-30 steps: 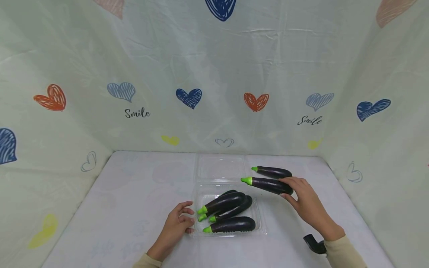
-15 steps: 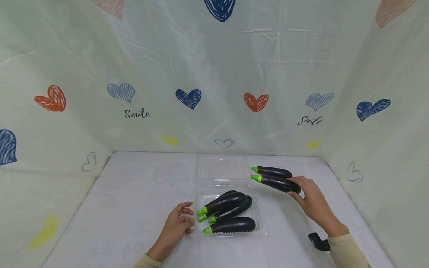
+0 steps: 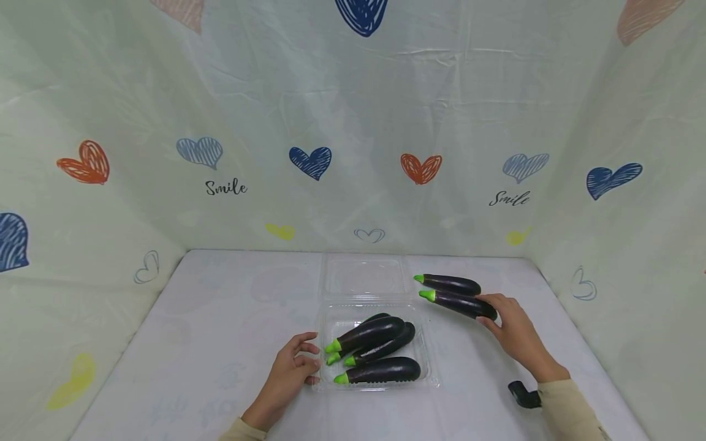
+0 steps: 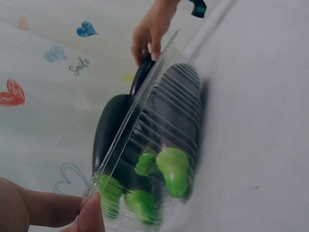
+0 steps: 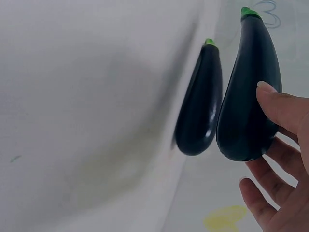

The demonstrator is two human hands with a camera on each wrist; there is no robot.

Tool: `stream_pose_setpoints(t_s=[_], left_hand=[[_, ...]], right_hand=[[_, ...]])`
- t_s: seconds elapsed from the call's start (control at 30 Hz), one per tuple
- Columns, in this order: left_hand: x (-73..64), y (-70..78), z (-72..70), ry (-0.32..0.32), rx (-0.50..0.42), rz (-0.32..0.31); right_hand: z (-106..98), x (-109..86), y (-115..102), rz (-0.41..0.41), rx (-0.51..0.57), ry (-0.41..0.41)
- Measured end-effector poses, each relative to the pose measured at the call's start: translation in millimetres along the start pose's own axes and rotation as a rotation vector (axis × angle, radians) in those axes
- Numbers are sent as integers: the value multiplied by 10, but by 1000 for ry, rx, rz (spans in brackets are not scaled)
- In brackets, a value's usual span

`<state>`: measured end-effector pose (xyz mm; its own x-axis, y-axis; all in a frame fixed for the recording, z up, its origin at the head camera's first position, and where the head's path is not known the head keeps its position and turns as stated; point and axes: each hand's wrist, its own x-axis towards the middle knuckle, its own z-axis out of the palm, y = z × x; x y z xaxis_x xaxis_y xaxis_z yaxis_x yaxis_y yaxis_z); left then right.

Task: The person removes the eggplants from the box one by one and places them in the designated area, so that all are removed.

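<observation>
While the left hand [image 3: 292, 364] pinches the left rim of the clear container [image 3: 429, 364] between thumb and finger, four eggplants [image 3: 368, 334] lie inside, green ends left: three heaped together, one along the near side. Lid [image 3: 364, 275] folded back at the far side, on the table [image 3: 220, 343]. Right of that, a loose eggplant [image 3: 449, 283] on the table, green end left. Just in front, the held eggplant [image 3: 455, 302], green end also left; can't tell if the two touch. Right hand [image 3: 517, 337] grips its thick end, thumb opposite fingers. Black curved object [image 3: 523, 395] at the right sleeve [image 3: 568, 407].
</observation>
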<state>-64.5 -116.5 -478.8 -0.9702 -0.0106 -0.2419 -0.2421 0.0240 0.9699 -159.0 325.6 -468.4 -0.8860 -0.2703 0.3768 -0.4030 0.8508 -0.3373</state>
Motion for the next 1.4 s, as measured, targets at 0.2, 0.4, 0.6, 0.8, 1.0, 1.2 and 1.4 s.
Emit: stream_pose_setpoints(t_s=[0.2, 0.4, 0.6, 0.8, 1.0, 1.2, 1.4], left_hand=[[5, -8, 2, 6, 1, 0], [20, -23, 11, 12, 1, -5], [43, -26, 17, 19, 24, -6], [47, -29, 15, 13, 26, -2], [39, -20, 11, 10, 25, 0], [30, -10, 11, 13, 26, -5], [23, -12, 5, 9, 26, -2]], right_hand=[[105, 32, 84, -12, -10, -34], [171, 82, 114, 12, -17, -104], [232, 125, 125, -1, -51, -120], [269, 157, 145, 15, -69, -143], [302, 187, 171, 21, -99, -139], [324, 194, 188, -8, -113, -104], [336, 213, 190, -36, -125, -67]])
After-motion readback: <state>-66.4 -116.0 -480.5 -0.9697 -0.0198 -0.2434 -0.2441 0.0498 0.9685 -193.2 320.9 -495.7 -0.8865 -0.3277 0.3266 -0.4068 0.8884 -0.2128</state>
